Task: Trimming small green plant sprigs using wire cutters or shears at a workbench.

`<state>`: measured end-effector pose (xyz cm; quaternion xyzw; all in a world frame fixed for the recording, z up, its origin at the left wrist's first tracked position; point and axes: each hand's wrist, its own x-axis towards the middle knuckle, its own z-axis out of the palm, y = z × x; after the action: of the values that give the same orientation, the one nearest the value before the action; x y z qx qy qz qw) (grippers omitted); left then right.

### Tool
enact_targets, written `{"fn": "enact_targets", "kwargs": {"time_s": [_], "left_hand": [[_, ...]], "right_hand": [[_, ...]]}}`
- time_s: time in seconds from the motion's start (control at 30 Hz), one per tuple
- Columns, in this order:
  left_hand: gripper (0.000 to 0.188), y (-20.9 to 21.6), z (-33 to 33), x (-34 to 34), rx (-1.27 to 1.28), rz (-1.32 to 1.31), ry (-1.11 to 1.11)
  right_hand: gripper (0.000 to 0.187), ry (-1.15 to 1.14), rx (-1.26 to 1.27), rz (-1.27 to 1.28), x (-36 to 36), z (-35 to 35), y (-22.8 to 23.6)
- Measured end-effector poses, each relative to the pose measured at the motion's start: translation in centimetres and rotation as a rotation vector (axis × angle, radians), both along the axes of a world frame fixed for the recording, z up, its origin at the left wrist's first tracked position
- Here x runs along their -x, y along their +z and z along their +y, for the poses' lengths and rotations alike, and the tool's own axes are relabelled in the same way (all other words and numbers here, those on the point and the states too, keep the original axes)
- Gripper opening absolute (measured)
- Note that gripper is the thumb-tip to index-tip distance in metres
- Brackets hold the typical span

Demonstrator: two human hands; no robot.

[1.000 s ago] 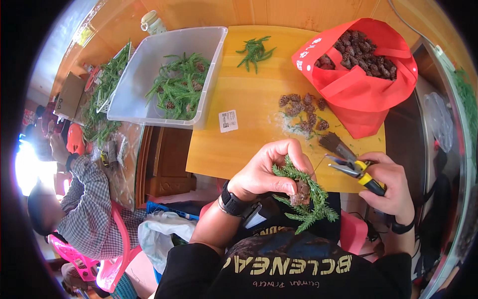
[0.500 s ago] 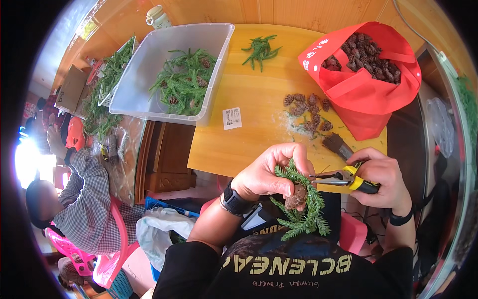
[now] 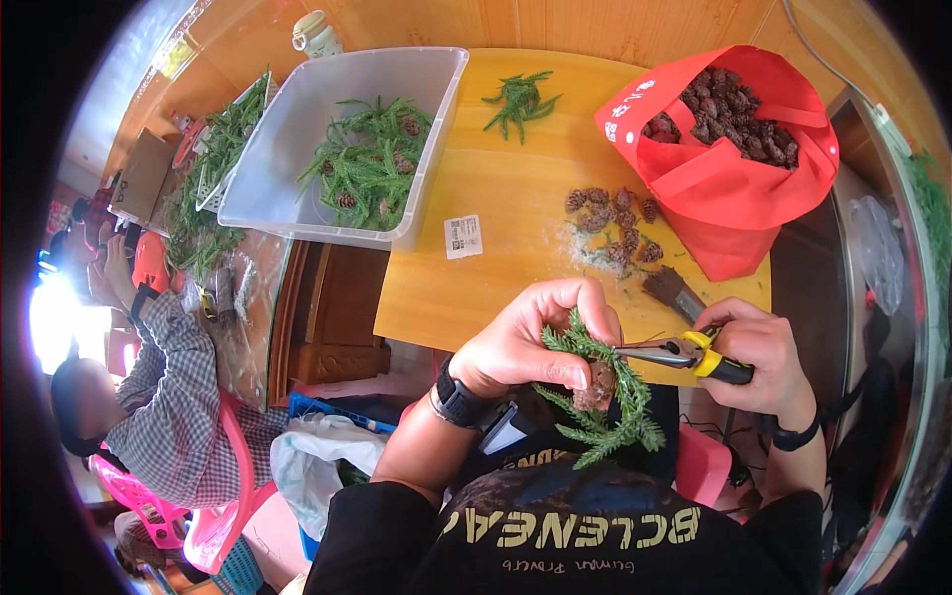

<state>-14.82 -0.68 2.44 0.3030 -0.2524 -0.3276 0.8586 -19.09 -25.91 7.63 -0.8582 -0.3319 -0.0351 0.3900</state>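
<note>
Between the thumb and fingers of my left hand (image 3: 540, 337) is a green artificial pine sprig (image 3: 630, 397), its needled branches curving down toward my lap. A brown pine cone (image 3: 597, 387) sits among the branches by my thumb. My right hand (image 3: 759, 357) is closed around pliers (image 3: 709, 355) with yellow and black handles. The metal jaws of the pliers point left and reach the top of the sprig beside my left fingertips. Whether they grip a wire there is too small to tell.
Loose pine cones (image 3: 625, 223) and a bundle of thin dark stems (image 3: 674, 293) lie on the yellow table (image 3: 476, 297). Behind stand a red bag (image 3: 724, 218) of cones and a clear bin (image 3: 248, 188) of sprigs. A loose sprig (image 3: 521, 104) lies between them. A co-worker (image 3: 174, 397) sits at left.
The sprig has turned slightly in my left hand, and its lower tips have shifted a little. The pliers stay near its top. At left, the co-worker's hands have moved.
</note>
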Motion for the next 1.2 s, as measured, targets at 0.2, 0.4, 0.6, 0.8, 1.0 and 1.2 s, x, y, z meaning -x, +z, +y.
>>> {"fn": "enact_targets", "kwargs": {"time_s": [0.2, 0.4, 0.6, 0.8, 1.0, 1.2], "left_hand": [[0.032, 1.3, 0.6, -0.3, -0.174, -0.210, 0.158], [0.030, 2.3, -0.6, -0.1, -0.662, -0.932, 0.755], [0.024, 2.1, -2.2, 0.4, -0.853, -1.409, 1.088], [0.027, 2.3, -1.7, 0.3, -0.718, -0.960, 0.871], [0.026, 1.5, 0.1, -0.9, -0.392, -0.491, 0.494], [0.032, 0.2, 0.0, -1.1, -0.143, -0.183, 0.284]], "right_hand": [[0.022, -0.076, 0.013, -0.019, 0.5, 0.1, -0.1], [0.022, -0.292, 0.077, 0.004, 1.3, 0.5, 0.6], [0.016, -0.442, 0.175, 0.127, 2.7, 1.1, 2.1], [0.014, -0.405, 0.200, 0.422, 2.8, 0.5, 3.9], [0.022, -0.225, 0.186, 0.360, 1.6, -1.6, 4.0], [0.032, -0.125, 0.127, 0.356, 0.1, -1.7, 2.4]]}}
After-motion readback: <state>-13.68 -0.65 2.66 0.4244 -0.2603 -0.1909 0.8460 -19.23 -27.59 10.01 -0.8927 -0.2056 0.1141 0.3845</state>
